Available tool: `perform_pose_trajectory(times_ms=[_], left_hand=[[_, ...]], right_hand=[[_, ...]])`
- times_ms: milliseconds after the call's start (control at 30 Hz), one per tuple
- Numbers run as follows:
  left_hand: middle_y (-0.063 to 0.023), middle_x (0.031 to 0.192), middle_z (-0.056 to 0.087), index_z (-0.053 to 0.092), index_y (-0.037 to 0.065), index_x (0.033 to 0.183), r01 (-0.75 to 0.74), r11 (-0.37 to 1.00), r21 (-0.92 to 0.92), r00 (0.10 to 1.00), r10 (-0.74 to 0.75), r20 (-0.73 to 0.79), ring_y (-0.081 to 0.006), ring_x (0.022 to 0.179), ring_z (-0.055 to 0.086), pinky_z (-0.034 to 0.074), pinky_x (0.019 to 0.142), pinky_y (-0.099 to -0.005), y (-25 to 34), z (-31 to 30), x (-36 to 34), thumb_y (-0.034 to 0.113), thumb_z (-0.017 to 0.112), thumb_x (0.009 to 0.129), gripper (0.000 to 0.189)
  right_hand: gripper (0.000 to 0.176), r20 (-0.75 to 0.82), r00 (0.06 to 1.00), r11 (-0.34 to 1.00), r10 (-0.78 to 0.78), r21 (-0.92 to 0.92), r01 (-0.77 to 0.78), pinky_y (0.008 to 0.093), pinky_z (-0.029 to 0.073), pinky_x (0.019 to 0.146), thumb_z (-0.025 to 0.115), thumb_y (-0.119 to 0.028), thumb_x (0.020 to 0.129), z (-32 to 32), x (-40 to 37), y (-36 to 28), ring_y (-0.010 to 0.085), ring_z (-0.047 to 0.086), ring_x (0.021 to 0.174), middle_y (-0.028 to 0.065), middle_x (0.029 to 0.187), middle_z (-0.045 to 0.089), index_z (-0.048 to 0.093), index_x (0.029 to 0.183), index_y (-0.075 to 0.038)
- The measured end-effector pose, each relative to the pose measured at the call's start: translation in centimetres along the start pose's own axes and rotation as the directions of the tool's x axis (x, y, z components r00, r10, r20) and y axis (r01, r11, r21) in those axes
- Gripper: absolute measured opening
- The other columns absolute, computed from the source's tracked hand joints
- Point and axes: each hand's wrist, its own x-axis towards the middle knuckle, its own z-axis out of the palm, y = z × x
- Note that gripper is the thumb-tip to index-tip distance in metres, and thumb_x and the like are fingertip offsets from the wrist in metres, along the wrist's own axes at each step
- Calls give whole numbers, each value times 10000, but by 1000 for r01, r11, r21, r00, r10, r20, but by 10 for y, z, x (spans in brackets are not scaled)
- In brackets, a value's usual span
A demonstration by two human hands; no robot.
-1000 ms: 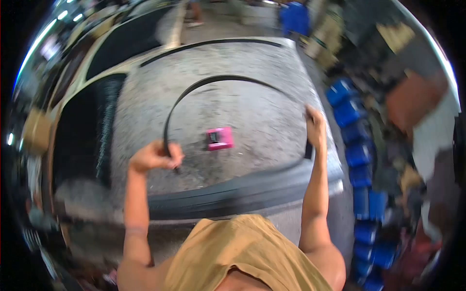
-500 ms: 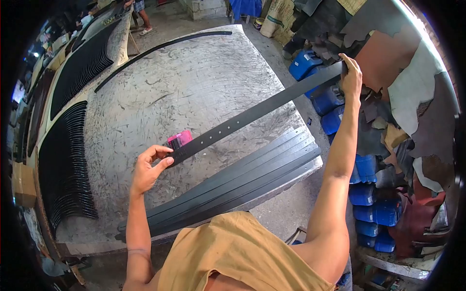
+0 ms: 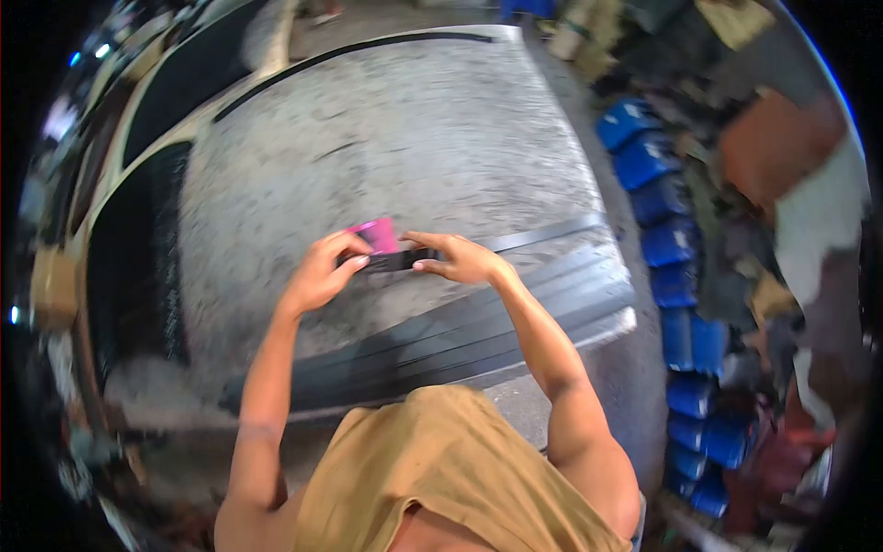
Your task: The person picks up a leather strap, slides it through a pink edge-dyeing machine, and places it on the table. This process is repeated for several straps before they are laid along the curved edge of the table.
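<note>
A dark strap (image 3: 390,262) lies between my two hands over the metal-grey table. My left hand (image 3: 324,267) pinches its left end, thumb on top. My right hand (image 3: 460,258) is closed on the strap a short way to the right, and the strap runs on beyond it toward the table's right edge. Just behind the strap sits a pink box (image 3: 380,235), partly hidden by my left hand. Nearer my body, several dark straps (image 3: 441,340) lie fanned out along the front of the table. The picture is blurred.
A long thin black strip (image 3: 349,48) curves along the far side of the table (image 3: 386,138). Black strips are stacked (image 3: 138,267) at the left, beside a cardboard box (image 3: 55,288). Blue containers (image 3: 669,241) and leather pieces (image 3: 782,143) stand and lie at the right.
My right hand has come down and left from the strap's far end to near my left hand. The strap has dropped toward the table, and the view has shifted.
</note>
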Motion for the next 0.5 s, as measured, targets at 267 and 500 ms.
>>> perform_pose_trajectory(times_ms=[267, 500], left_hand=[[-137, 1380, 499, 662, 168, 1180, -28, 817, 576, 937, 223, -270, -316, 1278, 468, 282, 1078, -622, -29, 15, -30, 205, 663, 878, 304], [-197, 1601, 139, 406, 327, 1477, 128, 799, 587, 925, 117, -361, -443, 1419, 241, 237, 1088, -662, -51, 45, -49, 321, 691, 866, 675]], right_hand=[[373, -272, 922, 932, -274, -310, 186, 420, 450, 767, 605, -12, 828, 69, 27, -22, 304, 568, 943, 103, 1016, 611, 619, 1197, -70], [471, -392, 886, 883, -247, -468, 39, 387, 430, 755, 584, 59, 754, 80, 26, -32, 265, 544, 917, 55, 1038, 620, 629, 1197, -95]])
